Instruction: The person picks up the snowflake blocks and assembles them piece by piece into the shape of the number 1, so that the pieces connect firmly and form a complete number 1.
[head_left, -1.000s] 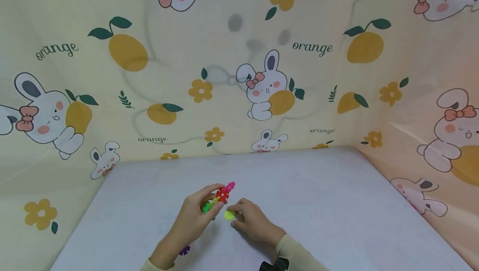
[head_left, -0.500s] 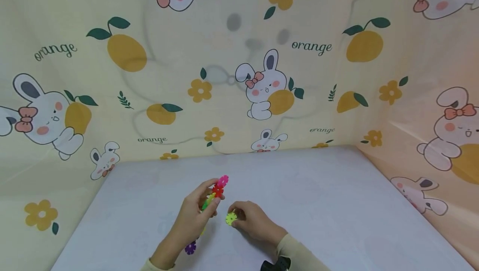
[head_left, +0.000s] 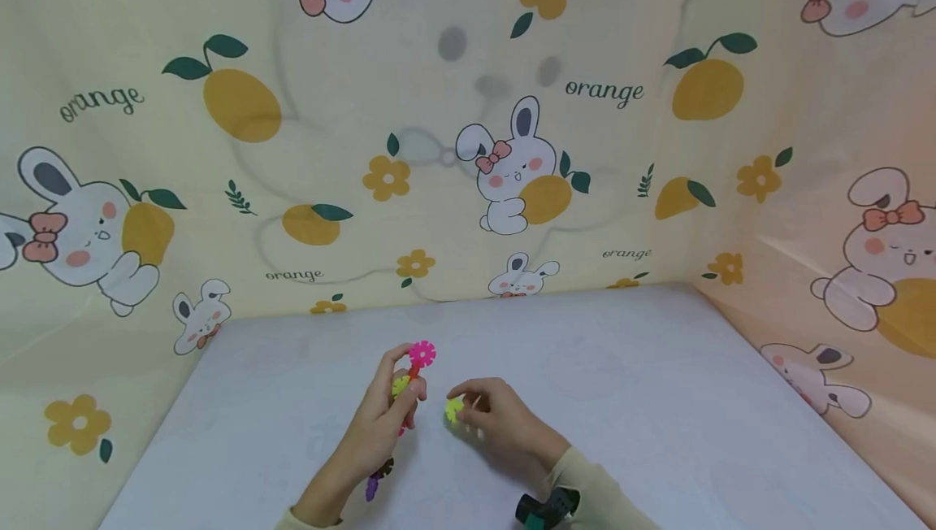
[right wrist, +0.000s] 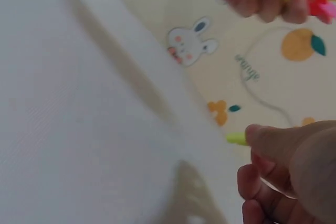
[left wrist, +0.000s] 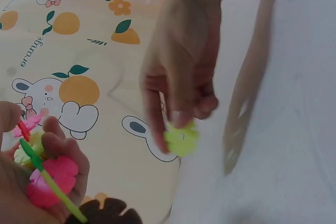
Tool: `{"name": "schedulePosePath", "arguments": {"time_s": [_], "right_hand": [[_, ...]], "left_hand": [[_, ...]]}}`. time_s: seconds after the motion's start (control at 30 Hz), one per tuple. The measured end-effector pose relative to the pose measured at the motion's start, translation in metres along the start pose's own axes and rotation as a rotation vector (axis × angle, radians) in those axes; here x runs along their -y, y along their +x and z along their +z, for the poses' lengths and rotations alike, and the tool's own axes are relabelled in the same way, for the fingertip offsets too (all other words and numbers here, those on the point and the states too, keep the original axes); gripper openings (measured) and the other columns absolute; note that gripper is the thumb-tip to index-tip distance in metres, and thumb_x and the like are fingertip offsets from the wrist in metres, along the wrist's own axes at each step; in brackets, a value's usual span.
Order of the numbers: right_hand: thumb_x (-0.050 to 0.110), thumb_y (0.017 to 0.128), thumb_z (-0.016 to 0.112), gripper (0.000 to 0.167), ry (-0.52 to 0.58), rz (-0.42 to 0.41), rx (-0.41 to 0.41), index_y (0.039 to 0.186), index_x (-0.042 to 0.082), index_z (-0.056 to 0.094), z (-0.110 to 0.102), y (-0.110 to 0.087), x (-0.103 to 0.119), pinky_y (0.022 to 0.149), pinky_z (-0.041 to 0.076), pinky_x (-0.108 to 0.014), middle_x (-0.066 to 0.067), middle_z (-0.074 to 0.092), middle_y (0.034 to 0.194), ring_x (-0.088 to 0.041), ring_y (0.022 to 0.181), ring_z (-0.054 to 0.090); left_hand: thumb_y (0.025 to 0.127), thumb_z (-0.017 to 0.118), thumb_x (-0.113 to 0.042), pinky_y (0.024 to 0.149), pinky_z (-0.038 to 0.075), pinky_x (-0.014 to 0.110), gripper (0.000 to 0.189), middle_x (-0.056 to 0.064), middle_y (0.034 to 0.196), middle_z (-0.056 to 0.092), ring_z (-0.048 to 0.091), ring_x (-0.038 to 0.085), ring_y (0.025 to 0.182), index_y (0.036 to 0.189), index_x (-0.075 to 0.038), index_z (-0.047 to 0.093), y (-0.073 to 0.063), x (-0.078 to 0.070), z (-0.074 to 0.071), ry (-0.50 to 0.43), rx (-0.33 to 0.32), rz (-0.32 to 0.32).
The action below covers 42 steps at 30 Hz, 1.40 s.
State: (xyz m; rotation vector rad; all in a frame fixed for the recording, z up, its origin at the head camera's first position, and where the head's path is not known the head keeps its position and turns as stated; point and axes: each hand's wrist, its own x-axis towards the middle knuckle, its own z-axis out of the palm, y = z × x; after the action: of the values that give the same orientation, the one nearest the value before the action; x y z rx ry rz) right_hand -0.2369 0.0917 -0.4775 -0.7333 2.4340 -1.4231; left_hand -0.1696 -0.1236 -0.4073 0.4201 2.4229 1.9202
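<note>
My left hand (head_left: 376, 416) grips a chain of interlocking plastic snowflake discs. A pink disc (head_left: 422, 354) tops the chain above the fingertips, and a purple disc (head_left: 373, 488) hangs at its lower end below the palm. Between them, the left wrist view shows a second pink disc (left wrist: 52, 182) and a dark brown disc (left wrist: 107, 212); fingers cover part of the chain. To the right, thumb and fingertips of my right hand (head_left: 512, 420) pinch a single yellow-green snowflake disc (head_left: 453, 410), apart from the chain. In the right wrist view this yellow-green disc (right wrist: 237, 139) appears edge-on.
Both hands are above a white table (head_left: 621, 375), near its front side. A cream curtain (head_left: 329, 123) printed with rabbits and oranges surrounds it at the back and sides. A black device (head_left: 548, 506) is strapped to the right wrist.
My left hand has turned the chain, so its top pink disc now faces the head camera and the purple end is edge-on. My right hand has risen slightly with the yellow-green disc.
</note>
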Motion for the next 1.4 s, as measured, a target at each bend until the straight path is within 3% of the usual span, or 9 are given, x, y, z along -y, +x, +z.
{"name": "schedulePosePath", "arguments": {"time_s": [0.13,0.2,0.27,0.43,0.67,0.8,0.97,1.4], "right_hand": [[0.006,0.095,0.067,0.028,0.128,-0.050,-0.058,0.123,0.001,0.068,-0.008,-0.001,0.010,0.064,0.053,-0.022,-0.009,0.064,0.089,-0.018,0.065,0.061],[0.008,0.097,0.066,0.029,0.186,-0.054,-0.089,0.125,0.002,0.067,-0.013,-0.004,0.018,0.071,0.057,-0.027,-0.011,0.063,0.091,-0.026,0.070,0.066],[0.011,0.098,0.066,0.030,0.227,-0.067,-0.120,0.126,0.003,0.066,-0.016,-0.007,0.025,0.077,0.059,-0.031,-0.014,0.063,0.093,-0.029,0.077,0.069],[0.014,0.099,0.065,0.032,0.317,-0.084,-0.171,0.130,0.004,0.064,-0.024,-0.014,0.044,0.079,0.057,-0.027,-0.008,0.060,0.093,-0.014,0.078,0.069],[0.008,0.099,0.063,0.033,0.435,-0.117,-0.208,0.130,0.000,0.062,-0.027,-0.022,0.065,0.076,0.055,-0.025,-0.001,0.060,0.093,-0.011,0.075,0.067],[0.006,0.098,0.063,0.033,0.475,-0.134,-0.242,0.130,-0.001,0.061,-0.028,-0.025,0.072,0.073,0.054,-0.023,-0.002,0.059,0.093,-0.010,0.072,0.069],[0.004,0.098,0.063,0.033,0.498,-0.168,-0.265,0.130,-0.003,0.061,-0.027,-0.027,0.077,0.071,0.053,-0.023,-0.001,0.058,0.092,-0.011,0.071,0.069],[0.005,0.098,0.063,0.032,0.441,-0.159,-0.322,0.129,-0.001,0.062,-0.024,-0.029,0.078,0.074,0.056,-0.023,-0.005,0.056,0.091,-0.009,0.069,0.064]], "left_hand": [[0.108,0.048,-0.021,0.049,0.044,0.024,0.053,0.009,0.094,0.060,0.045,0.007,0.054,0.155,-0.027,0.023,0.002,0.008,-0.001,0.006,0.004,0.118],[0.108,0.048,-0.021,0.048,0.046,0.025,0.055,0.011,0.099,0.064,0.045,0.006,0.052,0.156,-0.030,0.024,0.003,0.010,-0.002,0.008,0.012,0.137],[0.108,0.049,-0.020,0.048,0.047,0.025,0.053,0.015,0.110,0.066,0.048,0.006,0.053,0.155,-0.033,0.029,0.003,0.008,-0.003,0.015,0.017,0.119],[0.106,0.054,-0.020,0.054,0.052,0.024,0.046,0.018,0.137,0.059,0.058,0.011,0.061,0.148,-0.035,0.045,0.002,0.002,-0.002,0.039,0.005,0.035],[0.105,0.055,-0.018,0.066,0.057,0.025,0.044,0.022,0.141,0.054,0.060,0.016,0.063,0.147,-0.028,0.046,0.001,0.003,-0.002,0.026,0.037,0.057],[0.105,0.055,-0.019,0.067,0.057,0.025,0.044,0.023,0.137,0.056,0.061,0.020,0.063,0.148,-0.026,0.046,0.000,0.004,-0.001,0.039,0.059,0.088],[0.105,0.057,-0.023,0.067,0.058,0.026,0.045,0.021,0.135,0.058,0.061,0.015,0.064,0.148,-0.026,0.046,0.000,0.003,0.001,0.054,0.073,0.075],[0.103,0.059,-0.027,0.062,0.056,0.025,0.045,0.019,0.132,0.062,0.060,0.010,0.064,0.147,-0.025,0.049,0.000,0.003,0.003,0.070,0.103,0.057]]}}
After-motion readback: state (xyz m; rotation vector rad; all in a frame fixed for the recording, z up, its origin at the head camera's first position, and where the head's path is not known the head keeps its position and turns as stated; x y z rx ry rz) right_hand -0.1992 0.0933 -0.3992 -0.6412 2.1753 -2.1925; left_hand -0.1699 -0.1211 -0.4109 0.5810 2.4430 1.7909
